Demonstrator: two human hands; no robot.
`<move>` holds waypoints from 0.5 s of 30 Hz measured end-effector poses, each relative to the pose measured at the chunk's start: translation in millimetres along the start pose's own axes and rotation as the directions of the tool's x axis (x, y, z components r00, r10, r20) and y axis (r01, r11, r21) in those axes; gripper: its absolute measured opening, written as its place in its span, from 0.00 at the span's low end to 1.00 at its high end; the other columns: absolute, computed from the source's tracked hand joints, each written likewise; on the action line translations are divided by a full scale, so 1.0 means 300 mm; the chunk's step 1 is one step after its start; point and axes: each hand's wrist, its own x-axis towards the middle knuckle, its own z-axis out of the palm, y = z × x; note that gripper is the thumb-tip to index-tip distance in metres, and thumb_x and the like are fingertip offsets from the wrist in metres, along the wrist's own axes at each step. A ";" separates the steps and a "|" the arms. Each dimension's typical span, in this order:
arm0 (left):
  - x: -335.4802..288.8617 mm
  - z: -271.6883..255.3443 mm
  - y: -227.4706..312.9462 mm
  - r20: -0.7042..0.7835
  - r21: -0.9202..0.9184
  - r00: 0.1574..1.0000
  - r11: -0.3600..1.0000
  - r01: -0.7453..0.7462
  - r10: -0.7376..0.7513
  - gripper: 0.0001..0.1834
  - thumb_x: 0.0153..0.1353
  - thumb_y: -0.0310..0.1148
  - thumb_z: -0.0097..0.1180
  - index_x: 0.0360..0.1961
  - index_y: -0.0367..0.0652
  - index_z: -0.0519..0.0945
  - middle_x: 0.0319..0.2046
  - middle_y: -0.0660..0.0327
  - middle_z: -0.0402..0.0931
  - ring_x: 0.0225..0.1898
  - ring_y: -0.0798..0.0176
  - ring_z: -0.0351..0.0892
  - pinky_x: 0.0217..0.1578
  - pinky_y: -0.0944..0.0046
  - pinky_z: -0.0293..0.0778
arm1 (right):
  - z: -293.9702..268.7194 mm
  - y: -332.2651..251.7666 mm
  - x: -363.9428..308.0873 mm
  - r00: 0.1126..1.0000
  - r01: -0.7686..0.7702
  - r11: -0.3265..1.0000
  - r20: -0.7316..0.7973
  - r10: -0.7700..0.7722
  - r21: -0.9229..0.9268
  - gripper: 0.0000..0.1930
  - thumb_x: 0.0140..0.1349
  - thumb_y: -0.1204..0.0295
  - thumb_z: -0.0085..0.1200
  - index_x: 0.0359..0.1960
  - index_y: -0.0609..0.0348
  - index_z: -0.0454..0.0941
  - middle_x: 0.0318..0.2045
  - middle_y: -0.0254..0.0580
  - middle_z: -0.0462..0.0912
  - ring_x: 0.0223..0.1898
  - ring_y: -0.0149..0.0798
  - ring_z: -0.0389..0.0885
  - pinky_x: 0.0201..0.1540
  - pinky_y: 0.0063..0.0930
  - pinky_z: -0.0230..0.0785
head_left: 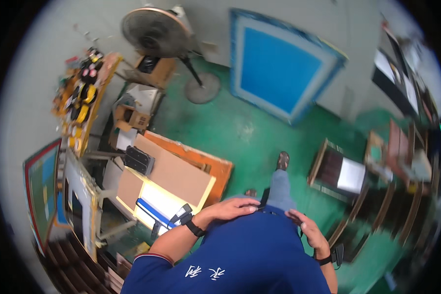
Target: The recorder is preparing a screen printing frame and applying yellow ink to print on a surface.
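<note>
Navy-blue short-sleeved fabric shirt [252,250] was on the person's body, its lower edge at the waist, above light-blue trousers [280,188]. The left hand [232,209] lay at the front of the waist, its fingers stretched and close together. The right hand [312,233] was at the right side, its fingers slightly bent and a little apart; whether they touched the shirt, I could not tell. Ahead, a blue rectangular framed panel [279,66] leaned on the grey wall [348,93]. A grey round pedestal fan [154,32] stood to its left, on the green floor [245,130].
</note>
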 end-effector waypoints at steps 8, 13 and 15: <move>0.255 -0.291 0.206 -0.500 -0.157 0.865 0.977 -0.143 0.046 0.26 0.72 0.43 0.46 0.63 0.38 0.66 0.55 0.56 0.75 0.57 0.65 0.71 0.58 0.64 0.66 | -0.456 -0.525 0.628 0.742 0.190 0.921 0.664 0.092 -0.340 0.42 0.65 0.40 0.38 0.67 0.67 0.59 0.69 0.55 0.57 0.73 0.50 0.48 0.72 0.41 0.38; 0.245 -0.370 0.259 -0.764 -0.323 0.645 0.875 -0.362 -0.015 0.25 0.71 0.43 0.48 0.62 0.40 0.69 0.52 0.56 0.77 0.51 0.66 0.75 0.53 0.64 0.70 | -0.573 -0.755 0.909 0.540 0.079 0.964 0.824 0.173 -0.254 0.39 0.67 0.44 0.38 0.65 0.71 0.61 0.67 0.57 0.61 0.71 0.52 0.54 0.71 0.40 0.44; 0.229 -0.420 0.227 -0.843 -0.362 0.527 0.835 -0.413 -0.105 0.25 0.69 0.43 0.51 0.60 0.40 0.70 0.49 0.58 0.79 0.48 0.66 0.77 0.49 0.65 0.71 | -0.456 -0.909 1.013 0.299 0.305 0.952 0.948 -0.110 0.015 0.35 0.69 0.47 0.40 0.62 0.71 0.66 0.63 0.58 0.68 0.66 0.51 0.64 0.67 0.38 0.54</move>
